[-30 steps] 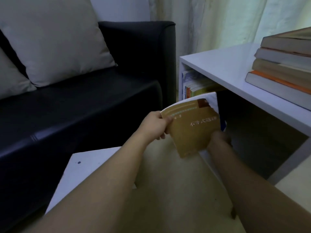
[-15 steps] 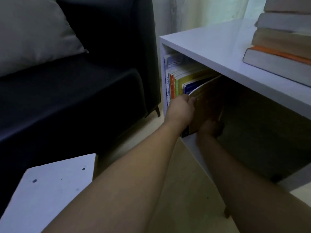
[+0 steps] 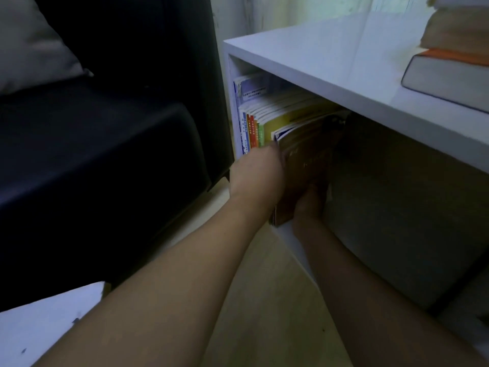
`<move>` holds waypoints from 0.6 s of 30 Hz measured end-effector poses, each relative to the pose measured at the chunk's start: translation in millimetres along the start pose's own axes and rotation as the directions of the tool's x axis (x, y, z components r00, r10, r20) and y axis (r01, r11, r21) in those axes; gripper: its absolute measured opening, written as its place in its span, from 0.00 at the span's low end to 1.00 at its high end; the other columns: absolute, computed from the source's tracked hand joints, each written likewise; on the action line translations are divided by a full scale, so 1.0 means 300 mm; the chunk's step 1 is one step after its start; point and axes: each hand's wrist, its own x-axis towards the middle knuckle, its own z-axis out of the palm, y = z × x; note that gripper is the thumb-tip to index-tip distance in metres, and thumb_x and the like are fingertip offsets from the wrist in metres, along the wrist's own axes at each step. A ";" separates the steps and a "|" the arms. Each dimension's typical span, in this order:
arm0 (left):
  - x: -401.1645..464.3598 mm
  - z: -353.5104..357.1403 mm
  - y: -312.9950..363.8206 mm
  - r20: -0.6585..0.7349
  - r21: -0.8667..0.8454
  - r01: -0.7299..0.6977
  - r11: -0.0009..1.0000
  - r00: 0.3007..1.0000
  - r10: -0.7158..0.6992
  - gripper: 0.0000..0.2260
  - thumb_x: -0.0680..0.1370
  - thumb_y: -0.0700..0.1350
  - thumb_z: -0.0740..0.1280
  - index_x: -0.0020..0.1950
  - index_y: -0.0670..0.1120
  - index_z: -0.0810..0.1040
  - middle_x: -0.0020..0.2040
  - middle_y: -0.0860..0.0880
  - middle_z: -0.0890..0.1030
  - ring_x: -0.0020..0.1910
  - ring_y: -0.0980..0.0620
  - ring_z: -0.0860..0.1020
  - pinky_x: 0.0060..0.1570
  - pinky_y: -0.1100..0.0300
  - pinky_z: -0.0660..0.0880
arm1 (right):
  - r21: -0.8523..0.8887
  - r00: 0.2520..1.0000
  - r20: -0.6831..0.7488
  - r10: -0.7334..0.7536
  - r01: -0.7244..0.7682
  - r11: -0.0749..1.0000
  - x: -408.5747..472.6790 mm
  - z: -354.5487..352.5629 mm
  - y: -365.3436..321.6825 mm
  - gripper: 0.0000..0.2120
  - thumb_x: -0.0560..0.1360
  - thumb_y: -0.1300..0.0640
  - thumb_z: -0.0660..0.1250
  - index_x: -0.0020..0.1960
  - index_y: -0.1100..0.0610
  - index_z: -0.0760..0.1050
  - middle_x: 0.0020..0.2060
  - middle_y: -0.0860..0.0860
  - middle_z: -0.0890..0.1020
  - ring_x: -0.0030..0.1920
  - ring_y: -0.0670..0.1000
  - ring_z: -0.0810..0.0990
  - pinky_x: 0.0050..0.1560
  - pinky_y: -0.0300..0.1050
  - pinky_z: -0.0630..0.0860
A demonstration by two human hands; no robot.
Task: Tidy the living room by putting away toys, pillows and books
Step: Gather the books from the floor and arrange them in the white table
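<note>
A brown paperback book (image 3: pixel 307 165) stands nearly upright inside the open compartment of a white shelf unit (image 3: pixel 330 64), against a row of upright books (image 3: pixel 260 123) at the compartment's left end. My left hand (image 3: pixel 255 178) grips the brown book's near spine edge. My right hand (image 3: pixel 308 205) holds its lower cover from the right, fingers partly hidden in the shadow. A grey pillow (image 3: pixel 31 46) lies on the black sofa (image 3: pixel 105 154) at the left.
A stack of thick books (image 3: pixel 449 62) lies on the shelf unit's top at the right. A white low table (image 3: pixel 39 324) shows at the bottom left. Pale wooden floor (image 3: pixel 264 313) runs between sofa and shelf. A curtain hangs behind the unit.
The brown book went from in front of the shelf into the compartment, now pushed deeper against the row of books. Both hands followed it, and my view came closer.
</note>
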 end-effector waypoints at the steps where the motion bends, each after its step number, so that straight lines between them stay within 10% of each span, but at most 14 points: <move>1: -0.002 -0.001 -0.011 -0.002 0.022 0.000 1.000 1.000 0.000 0.14 0.83 0.54 0.56 0.54 0.47 0.76 0.44 0.47 0.81 0.40 0.47 0.82 0.43 0.50 0.81 | -0.009 1.000 -0.018 0.015 -0.015 1.000 -0.003 0.002 0.004 0.22 0.83 0.55 0.55 0.76 0.56 0.59 0.72 0.58 0.67 0.69 0.61 0.69 0.67 0.53 0.68; 11: -0.053 -0.042 -0.009 0.024 0.091 0.008 0.996 1.000 -0.011 0.15 0.83 0.55 0.55 0.45 0.49 0.73 0.40 0.48 0.79 0.36 0.47 0.80 0.40 0.51 0.80 | -0.056 0.995 0.037 -0.094 0.096 0.994 -0.064 -0.006 -0.047 0.25 0.79 0.53 0.60 0.75 0.54 0.62 0.71 0.55 0.69 0.68 0.57 0.70 0.70 0.54 0.67; 18: -0.136 -0.225 -0.036 -0.093 -0.010 0.064 0.998 0.994 -0.065 0.12 0.82 0.54 0.56 0.50 0.48 0.72 0.38 0.50 0.78 0.35 0.48 0.78 0.36 0.51 0.78 | -0.482 0.977 0.149 -0.151 0.205 0.852 -0.279 0.024 -0.221 0.20 0.76 0.53 0.60 0.66 0.58 0.72 0.64 0.57 0.75 0.63 0.59 0.73 0.66 0.54 0.69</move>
